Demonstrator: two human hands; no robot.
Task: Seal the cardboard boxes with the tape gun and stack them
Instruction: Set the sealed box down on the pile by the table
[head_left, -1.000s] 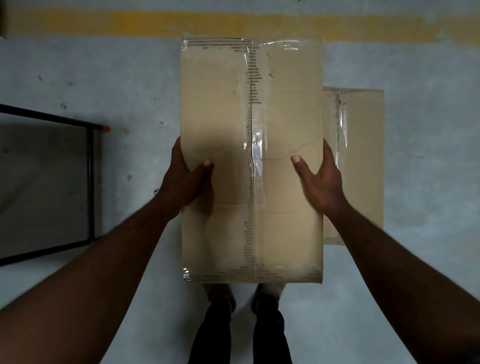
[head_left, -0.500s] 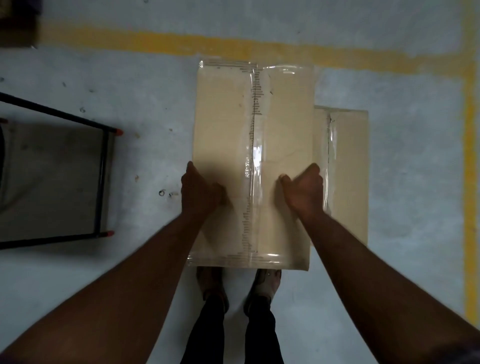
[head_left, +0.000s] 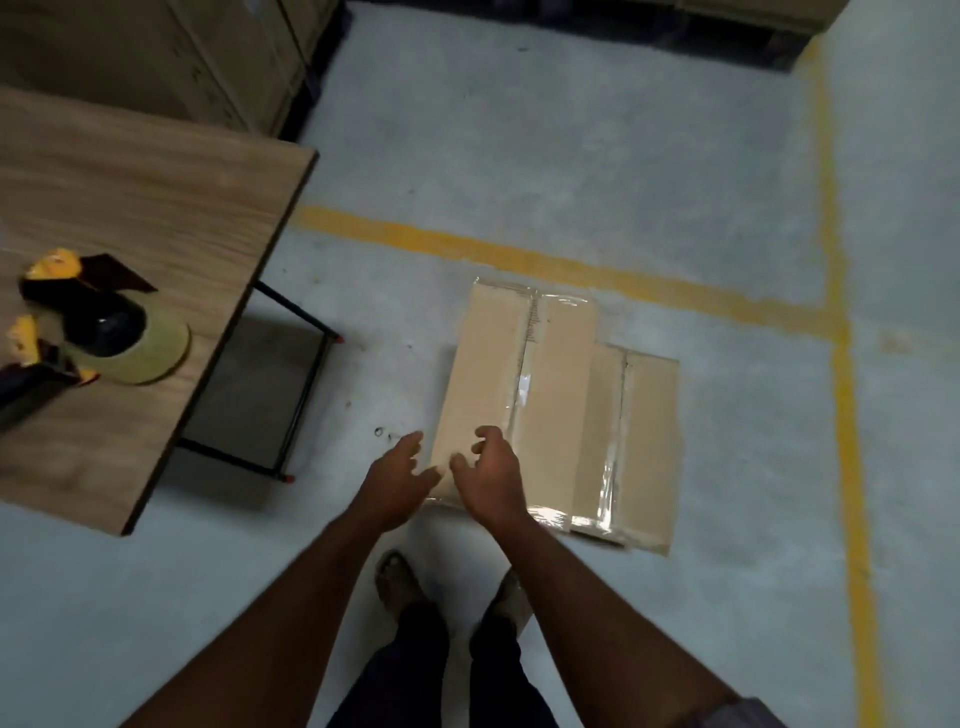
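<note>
A taped cardboard box lies on the floor on top of a second taped box, shifted to its left. My left hand and my right hand hover close together above the top box's near left corner, fingers loosely spread and holding nothing. The black and yellow tape gun, with its roll of clear tape, lies on the wooden table at the left.
Yellow lines mark the grey floor behind and to the right of the boxes. Stacked large cartons stand behind the table. The table's black metal legs reach toward the boxes. My feet stand just before the stack.
Both hands have let go of the top box, which now rests on the lower one. My head has risen and turned left, bringing the table and tape gun into view.
</note>
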